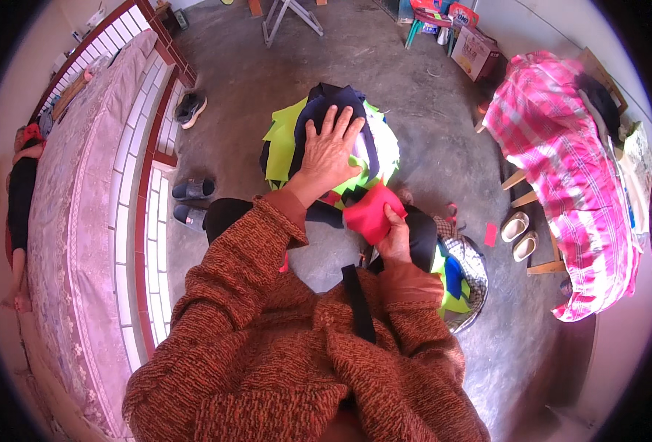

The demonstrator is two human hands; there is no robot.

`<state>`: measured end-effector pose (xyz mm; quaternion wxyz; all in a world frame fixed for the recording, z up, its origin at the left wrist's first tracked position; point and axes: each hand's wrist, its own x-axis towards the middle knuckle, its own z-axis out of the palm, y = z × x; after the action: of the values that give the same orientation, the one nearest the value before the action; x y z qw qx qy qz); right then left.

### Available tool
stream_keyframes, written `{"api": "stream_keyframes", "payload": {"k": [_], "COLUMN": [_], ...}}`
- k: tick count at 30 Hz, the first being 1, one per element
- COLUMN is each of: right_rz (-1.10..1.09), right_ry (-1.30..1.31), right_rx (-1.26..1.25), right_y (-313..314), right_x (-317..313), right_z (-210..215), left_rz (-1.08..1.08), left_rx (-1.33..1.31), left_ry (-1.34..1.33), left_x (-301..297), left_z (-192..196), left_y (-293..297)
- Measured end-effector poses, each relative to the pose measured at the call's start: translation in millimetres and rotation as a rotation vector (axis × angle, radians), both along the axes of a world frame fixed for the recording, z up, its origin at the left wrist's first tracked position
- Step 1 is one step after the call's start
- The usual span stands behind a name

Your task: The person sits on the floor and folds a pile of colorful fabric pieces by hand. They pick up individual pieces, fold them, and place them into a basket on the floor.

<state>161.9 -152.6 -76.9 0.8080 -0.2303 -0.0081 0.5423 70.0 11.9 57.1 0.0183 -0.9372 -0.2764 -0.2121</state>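
Note:
My left hand (330,151) lies palm down, fingers spread, on navy cloth pieces (326,99) at the top of a round pile. Neon yellow cloth pieces (285,140) stick out from the sides of this pile, which stands on the floor in front of me. Closer to my body, my right hand (394,239) grips a red cloth piece (372,214) with the thumb on top. The red cloth is at the near right edge of the pile, and a small dark piece shows beside it. A black strip (359,306) hangs over my lap.
At my right side is a basket (478,298) with yellow and blue cloth. A red scrap (490,235) and pale shoes (520,237) lie farther right, near furniture under a pink plaid cover (554,162). Dark shoes (193,189) stand left, by a tiled bed. Someone lies at the far left.

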Motion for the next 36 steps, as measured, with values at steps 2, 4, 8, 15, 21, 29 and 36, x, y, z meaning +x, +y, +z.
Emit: {"api": "stream_keyframes", "payload": {"k": [2, 4, 8, 15, 21, 29, 36], "right_rz": [0.011, 0.015, 0.018, 0.012, 0.016, 0.069, 0.101], "right_ry": [0.013, 0.018, 0.016, 0.025, 0.002, -0.01, 0.019], "right_rx": [0.006, 0.009, 0.022, 0.006, 0.005, 0.03, 0.078], "right_y": [-1.5, -1.1, -1.7, -1.0, -0.6, 0.4, -1.6], "right_x": [1.6, -0.1, 0.5, -0.9, -0.3, -2.1, -5.6], "right_z": [0.2, 4.4, 6.0, 2.0, 1.1, 1.9, 14.2], "left_rz": [0.035, 0.046, 0.02, 0.146, -0.069, -0.178, -0.144], "left_rx": [-0.011, 0.014, 0.033, -0.264, -0.961, -1.502, -1.694], "left_ry": [-0.016, -0.046, -0.245, -0.501, -1.203, -1.3, -1.319], "left_x": [8.3, 14.2, 19.1, 5.0, -62.5, -111.2, -112.0], "left_z": [-5.6, -14.6, -23.6, -11.9, -1.4, -33.0, -64.1], "left_y": [1.6, 9.7, 28.9, 42.8, 68.6, 5.7, -16.7]}}
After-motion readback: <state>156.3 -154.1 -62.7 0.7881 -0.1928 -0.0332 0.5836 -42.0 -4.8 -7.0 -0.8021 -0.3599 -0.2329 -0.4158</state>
